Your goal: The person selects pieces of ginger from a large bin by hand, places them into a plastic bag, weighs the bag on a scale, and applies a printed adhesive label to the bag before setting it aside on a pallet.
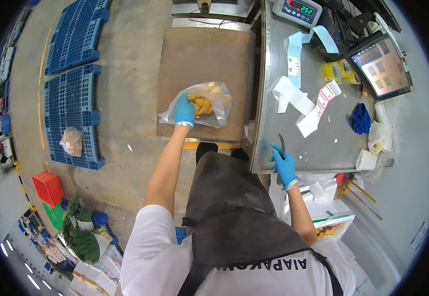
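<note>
A clear plastic bag (221,117) with knobbly yellow ginger (203,105) in it lies on a brown platform (204,54) in front of me. My left hand (183,109), in a blue glove, closes on the bag's left side, right against the ginger. Its fingertips are partly hidden. Over the front edge of the metal table (318,153), my right hand (284,167), also blue-gloved, grips a small knife (282,144). The knife's dark, curved blade points away from me, and its handle is mostly covered by the fingers.
On the table are a scale display (298,11), label strips (293,98), yellow tape rolls (340,71), a blue cloth (360,119) and a tilted screen (380,66). Blue pallets (71,93) lie at left, one bearing a bagged item (72,141). A red crate (48,188) stands nearer.
</note>
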Motion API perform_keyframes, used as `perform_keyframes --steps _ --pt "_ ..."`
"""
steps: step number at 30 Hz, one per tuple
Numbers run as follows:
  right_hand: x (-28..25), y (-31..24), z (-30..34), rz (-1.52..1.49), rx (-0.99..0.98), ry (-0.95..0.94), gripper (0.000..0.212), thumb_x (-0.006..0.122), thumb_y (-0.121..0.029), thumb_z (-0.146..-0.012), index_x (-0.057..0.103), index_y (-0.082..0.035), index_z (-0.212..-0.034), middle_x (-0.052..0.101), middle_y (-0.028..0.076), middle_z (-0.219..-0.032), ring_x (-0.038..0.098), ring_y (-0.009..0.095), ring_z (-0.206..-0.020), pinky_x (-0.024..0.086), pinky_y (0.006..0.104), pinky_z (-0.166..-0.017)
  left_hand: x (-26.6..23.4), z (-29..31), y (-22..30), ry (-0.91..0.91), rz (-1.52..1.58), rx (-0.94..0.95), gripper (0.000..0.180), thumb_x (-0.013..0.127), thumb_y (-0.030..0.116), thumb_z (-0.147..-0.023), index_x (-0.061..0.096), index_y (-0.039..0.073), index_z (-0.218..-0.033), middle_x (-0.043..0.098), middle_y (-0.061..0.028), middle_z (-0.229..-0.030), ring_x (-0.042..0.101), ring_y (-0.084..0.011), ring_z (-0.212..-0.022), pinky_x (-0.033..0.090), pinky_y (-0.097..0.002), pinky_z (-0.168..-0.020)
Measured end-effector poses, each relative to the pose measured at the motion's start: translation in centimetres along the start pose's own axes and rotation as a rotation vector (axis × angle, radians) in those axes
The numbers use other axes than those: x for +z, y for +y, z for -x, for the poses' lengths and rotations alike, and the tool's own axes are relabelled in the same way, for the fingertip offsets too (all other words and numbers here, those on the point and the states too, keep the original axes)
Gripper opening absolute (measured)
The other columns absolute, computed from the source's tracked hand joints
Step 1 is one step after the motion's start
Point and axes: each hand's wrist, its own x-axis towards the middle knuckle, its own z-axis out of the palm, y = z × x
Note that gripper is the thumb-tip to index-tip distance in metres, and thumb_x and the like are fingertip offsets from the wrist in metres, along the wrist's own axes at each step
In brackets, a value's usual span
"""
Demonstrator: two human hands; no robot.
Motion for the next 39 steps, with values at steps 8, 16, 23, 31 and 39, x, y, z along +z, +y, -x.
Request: perform_keyframes --steps 8,16,23,31,39 --pt "0.7 -5.4 0.9 0.046 -0.135 -0.111 0.037 0.062 -0.025 -0.094 0.063 -0.011 -0.128 0.065 -0.001 -0.088 0.053 0.007 -0.073 0.048 0.0236 -0.070 -16.7 12.0 9.9 -0.029 0.859 0.016 0.034 0.055 0.005 -0.085 0.060 -0.003 -0.118 0.065 -0.0133 -0.119 0.059 -0.0228 -0.112 0.042 -0.0351 -0.103" --pt "-4.7 -6.7 1.5 -0.152 -0.118 -0.587 0.039 0.068 -0.024 -0.088 0.063 -0.006 -0.123 0.064 0.002 -0.085 0.054 0.007 -0.063 0.047 0.0220 -0.057 -10.3 16.8 21.9 -0.791 1.375 -0.134 0.047 0.057 0.014 -0.089 0.050 -0.003 -0.132 0.059 -0.0176 -0.126 0.060 -0.0244 -0.113 0.045 -0.0344 -0.100" --pt "-17.2 4.9 -1.4 -0.012 0.105 -0.209 0.026 0.074 -0.028 -0.083 0.067 -0.003 -0.089 0.063 0.000 -0.071 0.053 0.006 -0.054 0.043 0.0204 -0.053 -3.9 17.5 15.4 -0.555 0.509 0.023 0.039 0.062 0.020 -0.091 0.058 0.005 -0.128 0.068 -0.0121 -0.106 0.066 -0.0167 -0.094 0.052 -0.0303 -0.082" --pt "-18.7 3.8 -2.0 0.614 -0.036 0.573 0.057 0.071 -0.045 -0.082 0.062 -0.001 -0.117 0.058 0.008 -0.070 0.051 0.018 -0.060 0.047 0.0359 -0.064 2.4 5.9 -0.3 0.160 -0.172 0.238 0.030 0.063 0.014 -0.084 0.062 0.004 -0.113 0.067 -0.0183 -0.102 0.066 -0.0357 -0.088 0.053 -0.0416 -0.078" --pt "-7.5 -2.1 0.9 0.543 -0.401 0.056 0.044 0.069 -0.021 -0.087 0.061 -0.016 -0.131 0.058 0.002 -0.072 0.044 0.008 -0.060 0.044 0.0262 -0.059 4.9 2.2 -3.5 -0.112 -0.418 0.152 0.025 0.062 0.011 -0.081 0.060 0.008 -0.106 0.062 -0.0190 -0.109 0.062 -0.0374 -0.096 0.051 -0.0452 -0.083"
